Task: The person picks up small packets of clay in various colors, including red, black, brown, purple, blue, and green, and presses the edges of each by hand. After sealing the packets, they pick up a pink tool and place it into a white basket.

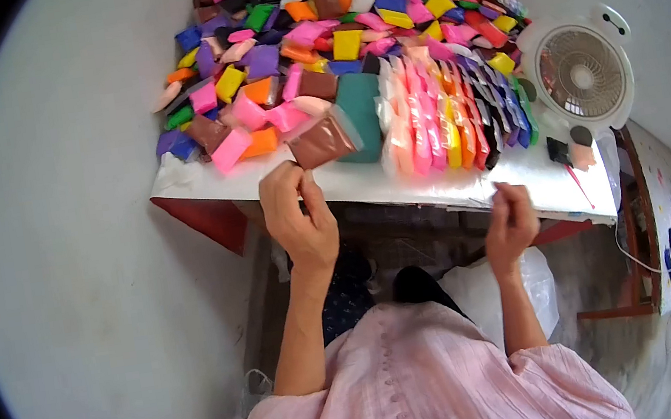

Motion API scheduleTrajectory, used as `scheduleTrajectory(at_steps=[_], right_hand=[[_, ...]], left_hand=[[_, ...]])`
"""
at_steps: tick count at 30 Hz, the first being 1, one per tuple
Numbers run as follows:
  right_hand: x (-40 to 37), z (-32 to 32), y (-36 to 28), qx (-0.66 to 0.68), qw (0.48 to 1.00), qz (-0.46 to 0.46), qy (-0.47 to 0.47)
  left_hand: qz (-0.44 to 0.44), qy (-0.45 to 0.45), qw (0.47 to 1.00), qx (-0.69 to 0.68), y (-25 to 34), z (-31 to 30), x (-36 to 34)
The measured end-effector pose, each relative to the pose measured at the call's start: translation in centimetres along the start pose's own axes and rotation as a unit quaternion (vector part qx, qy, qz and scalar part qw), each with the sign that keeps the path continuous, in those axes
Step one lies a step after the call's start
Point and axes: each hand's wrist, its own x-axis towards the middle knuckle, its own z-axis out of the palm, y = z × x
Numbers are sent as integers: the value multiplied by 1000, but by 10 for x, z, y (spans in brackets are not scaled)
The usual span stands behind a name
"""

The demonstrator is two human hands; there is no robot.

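My left hand [299,214] pinches the lower corner of a clear packet of brown modelling clay [320,140], lifted at the front of the white table. Behind that packet stands a dark green block [359,107]. To its right a row of upright clay packets [449,112] runs from pale pink through yellow, orange and black to blue and green. My right hand [512,223] is at the table's front edge below this row, its fingers curled together; nothing shows in them.
A large heap of mixed-colour clay packets [343,15] covers the back of the white table [427,190]. On the right are a white fan [580,70], a small black item [559,151] and a thin red stick [580,188]. A wall [69,204] rises on the left.
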Motion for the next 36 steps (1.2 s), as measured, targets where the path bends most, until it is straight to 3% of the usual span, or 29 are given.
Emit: scheduleTrajectory(at_steps=[3, 4, 6, 7, 11, 12, 13, 15, 18, 21, 22, 31, 34, 36], right_hand=[[0, 15, -56, 162, 955, 166, -187], [1, 22, -73, 253, 895, 301, -212], [5, 32, -74, 379, 791, 403, -263], [4, 38, -76, 417, 767, 428, -234], [5, 30, -72, 456, 764, 429, -157], [4, 27, -71, 462, 763, 429, -143], [2, 23, -69, 464, 766, 423, -138], [-3, 17, -63, 467, 773, 410, -129], [-11, 9, -68, 473, 772, 412, -101], [-18, 1, -75, 476, 763, 430, -75], [-20, -1, -76, 478, 759, 437, -64], [-56, -17, -80, 463, 771, 437, -28], [-61, -25, -79, 442, 787, 431, -18], [-60, -31, -78, 419, 804, 421, -12]], left_hand=[[25, -5, 999, -27, 29, 5, -15], [31, -13, 998, -46, 39, 7, -22], [44, -36, 995, -80, 56, 12, -35], [49, -52, 993, -98, 61, 14, -43], [23, -114, 977, -176, 71, 17, -55], [-47, -142, 959, -241, 74, 15, -54], [-189, -161, 911, -328, 82, 13, -54], [-346, -171, 808, -445, 88, 15, -52], [-422, -254, 676, -549, 94, 22, -52], [-436, -234, 672, -551, 103, 29, -66], [-443, -208, 694, -528, 113, 29, -64], [-471, -196, 691, -513, 131, 25, -87], [-482, -211, 669, -524, 141, 22, -86], [-475, -273, 636, -543, 140, 24, -84]])
